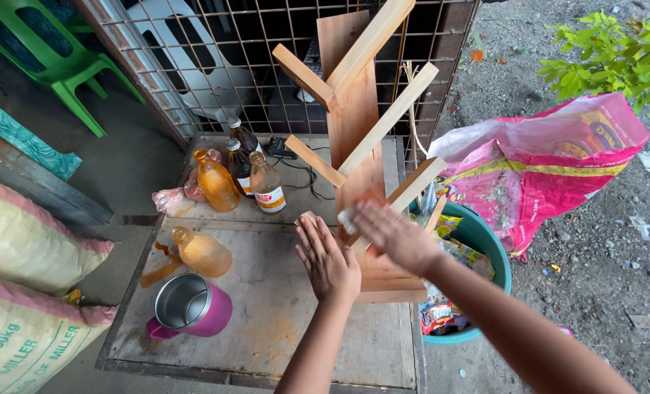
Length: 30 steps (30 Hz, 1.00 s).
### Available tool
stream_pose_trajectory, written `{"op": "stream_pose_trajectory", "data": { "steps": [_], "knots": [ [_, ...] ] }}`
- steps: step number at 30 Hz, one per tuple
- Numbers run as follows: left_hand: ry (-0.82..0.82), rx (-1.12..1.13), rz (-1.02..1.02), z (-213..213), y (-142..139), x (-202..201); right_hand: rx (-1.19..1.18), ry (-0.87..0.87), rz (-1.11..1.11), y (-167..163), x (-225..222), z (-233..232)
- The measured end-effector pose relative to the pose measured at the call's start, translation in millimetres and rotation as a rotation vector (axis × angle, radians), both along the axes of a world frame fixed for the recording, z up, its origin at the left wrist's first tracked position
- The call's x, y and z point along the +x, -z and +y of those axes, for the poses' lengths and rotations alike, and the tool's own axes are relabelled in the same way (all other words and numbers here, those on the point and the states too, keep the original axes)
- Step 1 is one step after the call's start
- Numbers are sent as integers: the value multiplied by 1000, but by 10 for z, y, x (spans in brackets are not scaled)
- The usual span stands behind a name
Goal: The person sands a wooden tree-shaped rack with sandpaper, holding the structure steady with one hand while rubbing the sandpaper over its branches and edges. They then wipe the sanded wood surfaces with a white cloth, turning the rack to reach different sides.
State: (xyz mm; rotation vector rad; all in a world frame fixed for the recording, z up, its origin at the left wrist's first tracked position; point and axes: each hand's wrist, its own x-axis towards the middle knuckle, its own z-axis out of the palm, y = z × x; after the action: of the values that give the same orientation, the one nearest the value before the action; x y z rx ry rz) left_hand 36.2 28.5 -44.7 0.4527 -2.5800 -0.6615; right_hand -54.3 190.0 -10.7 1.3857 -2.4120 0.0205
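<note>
Outdoor, daylight. Gravel ground (595, 284) right, concrete floor (132, 164) left. Wire mesh grille (215, 66) behind weathered wooden table (267, 328). Green plastic chair (55, 62) top left, leafy plant (617, 51) top right.

Pink woven sack (551, 164), yellow bands, lies crumpled on the gravel at right, just beside the teal bin. Two cream sacks (29, 292) with pink seams are stacked at left edge; the lower one bears dark green print. Glass bottle (267, 186) at the table's far side carries a white and red label (270, 200). Crumpled snack wrappers (456, 248) in the bin.
</note>
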Motion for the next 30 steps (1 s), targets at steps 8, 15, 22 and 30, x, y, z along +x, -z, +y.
{"op": "stream_pose_trajectory", "data": {
  "steps": [8,15,22,30],
  "knots": [
    [9,-49,92,36,92,20,143,541,105,-269,15,-168],
    [26,-50,115,9,82,50,-316,68,-374,-368,70,92],
    [52,-64,161,2,138,50,-365,130,-69,-254,-56,368],
    [373,254,339,-6,-224,-19,-1391,115,-1255,92,205,518]
  ]
}}
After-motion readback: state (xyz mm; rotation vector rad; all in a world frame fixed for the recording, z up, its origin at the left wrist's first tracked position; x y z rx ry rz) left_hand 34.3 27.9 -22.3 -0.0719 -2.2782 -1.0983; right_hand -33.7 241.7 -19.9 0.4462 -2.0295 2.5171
